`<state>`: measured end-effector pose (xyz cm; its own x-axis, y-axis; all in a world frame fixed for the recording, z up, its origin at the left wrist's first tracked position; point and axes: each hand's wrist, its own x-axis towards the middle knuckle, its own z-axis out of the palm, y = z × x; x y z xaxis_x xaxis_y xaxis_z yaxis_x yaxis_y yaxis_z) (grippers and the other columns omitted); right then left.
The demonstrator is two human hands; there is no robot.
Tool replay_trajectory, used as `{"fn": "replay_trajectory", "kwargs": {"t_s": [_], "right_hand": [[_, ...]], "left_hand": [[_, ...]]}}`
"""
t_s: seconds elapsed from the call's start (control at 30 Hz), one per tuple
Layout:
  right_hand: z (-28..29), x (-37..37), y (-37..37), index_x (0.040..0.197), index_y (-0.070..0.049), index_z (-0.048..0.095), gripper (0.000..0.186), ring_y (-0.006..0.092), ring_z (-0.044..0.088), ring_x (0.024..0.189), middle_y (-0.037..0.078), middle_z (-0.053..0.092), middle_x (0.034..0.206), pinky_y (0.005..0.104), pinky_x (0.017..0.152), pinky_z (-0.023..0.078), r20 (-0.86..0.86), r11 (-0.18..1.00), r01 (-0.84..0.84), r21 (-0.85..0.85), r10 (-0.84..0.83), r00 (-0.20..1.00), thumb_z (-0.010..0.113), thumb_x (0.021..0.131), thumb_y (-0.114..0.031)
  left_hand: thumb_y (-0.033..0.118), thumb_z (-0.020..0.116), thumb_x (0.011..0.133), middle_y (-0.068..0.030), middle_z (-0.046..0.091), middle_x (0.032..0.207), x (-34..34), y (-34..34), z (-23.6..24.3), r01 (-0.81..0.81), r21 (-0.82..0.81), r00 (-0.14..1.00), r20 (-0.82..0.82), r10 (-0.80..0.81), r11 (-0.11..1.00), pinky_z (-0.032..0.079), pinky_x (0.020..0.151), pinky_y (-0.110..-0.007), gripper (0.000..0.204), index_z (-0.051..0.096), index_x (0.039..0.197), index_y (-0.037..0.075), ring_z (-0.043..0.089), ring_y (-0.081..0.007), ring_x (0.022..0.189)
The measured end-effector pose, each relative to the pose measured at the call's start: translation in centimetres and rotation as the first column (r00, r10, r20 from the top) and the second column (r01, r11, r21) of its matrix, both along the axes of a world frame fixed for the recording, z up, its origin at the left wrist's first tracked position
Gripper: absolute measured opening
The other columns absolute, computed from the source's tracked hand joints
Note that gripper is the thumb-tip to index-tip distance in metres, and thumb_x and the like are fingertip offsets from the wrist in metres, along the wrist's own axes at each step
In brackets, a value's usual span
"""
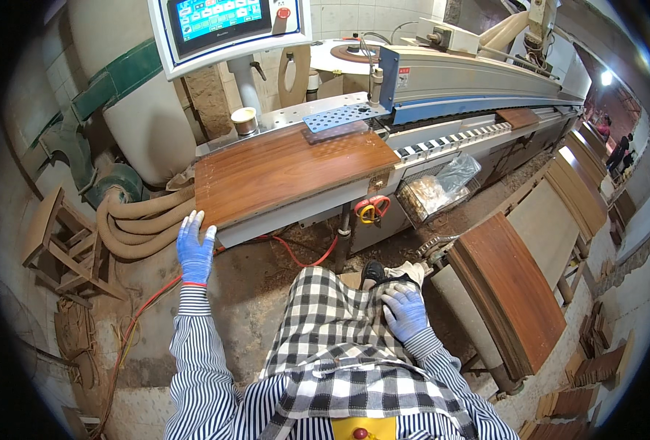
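Observation:
A reddish-brown wood-grain panel [288, 172] lies flat at the infeed end of a long edge-banding machine [479, 88]. My left hand [195, 248], in a blue-coated glove, is at the panel's near left corner, fingertips at its edge and thumb spread apart. My right hand [405, 309], gloved the same way, rests with fingers laid out on the black-and-white checked apron [317, 315] over my lap; it holds nothing I can see. A blue perforated plate [343, 117] sits above the panel's far edge.
A control screen [218, 22] with a red button stands behind the panel, beside a round tin [244, 121]. A wire basket [442, 191] hangs on the machine's front. Stacked panels [512, 293] lie on a roller conveyor at right. Ribbed hoses [149, 224] and a wooden stool [68, 246] are at left.

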<state>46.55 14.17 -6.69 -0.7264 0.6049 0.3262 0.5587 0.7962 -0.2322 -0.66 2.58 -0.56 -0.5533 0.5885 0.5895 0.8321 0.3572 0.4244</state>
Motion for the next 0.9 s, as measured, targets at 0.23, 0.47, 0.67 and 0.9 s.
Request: {"fn": "replay_trajectory", "kwargs": {"t_s": [0.23, 0.47, 0.67, 0.9], "right_hand": [[-0.1, 0.0, 0.0, 0.11, -0.007, 0.065, 0.03, 0.0279, 0.053, 0.117, 0.011, 0.063, 0.118, 0.0418, 0.104, 0.039, 0.009, 1.0, 0.01, -0.009, -0.01, 1.0, 0.06, 0.083, -0.02], [-0.5, -0.1, 0.1, 0.108, -0.009, 0.065, 0.027, 0.0285, 0.054, 0.113, 0.009, 0.063, 0.116, 0.0438, 0.1, 0.041, -0.031, 1.0, -0.003, 0.018, 0.003, 1.0, 0.061, 0.083, -0.019], [-0.2, 0.2, 0.4, 0.109, -0.007, 0.063, 0.027, 0.0312, 0.056, 0.11, 0.013, 0.063, 0.112, 0.0436, 0.099, 0.042, -0.215, 0.996, -0.003, -0.087, -0.016, 0.976, 0.06, 0.083, -0.014], [-0.8, 4.4, 4.7, 0.107, -0.006, 0.065, 0.027, 0.0325, 0.06, 0.1, 0.015, 0.065, 0.104, 0.042, 0.093, 0.046, -0.377, 0.942, 0.335, -0.002, -0.311, 0.872, 0.06, 0.081, -0.007]], "left_hand": [[0.025, 0.067, 0.087, -0.0146, 0.054, 0.135, 0.0, 0.0, 0.5, 0.018, 0.0, 1.0, 0.023, -0.018, 1.0, 0.033, 0.11, -0.041, 0.047, 0.057, 0.129, 0.007, 0.045, -0.0315, 0.129], [0.026, 0.07, 0.084, -0.0155, 0.056, 0.133, 0.6, 0.7, 1.1, 0.019, 0.0, 0.998, 0.063, -0.019, 1.0, 0.033, 0.11, -0.041, 0.049, 0.058, 0.128, 0.007, 0.044, -0.0321, 0.13], [0.028, 0.074, 0.081, -0.0154, 0.058, 0.13, 0.9, 1.7, 0.6, 0.01, 0.056, 0.997, 0.078, -0.014, 0.998, 0.032, 0.11, -0.041, 0.051, 0.06, 0.126, 0.009, 0.045, -0.0318, 0.129], [0.032, 0.075, 0.078, -0.0138, 0.06, 0.127, 3.9, 4.9, 1.5, -0.023, 0.034, 0.999, -0.033, 0.024, 0.999, 0.025, 0.112, -0.044, 0.051, 0.062, 0.122, 0.01, 0.047, -0.0314, 0.125]]}}
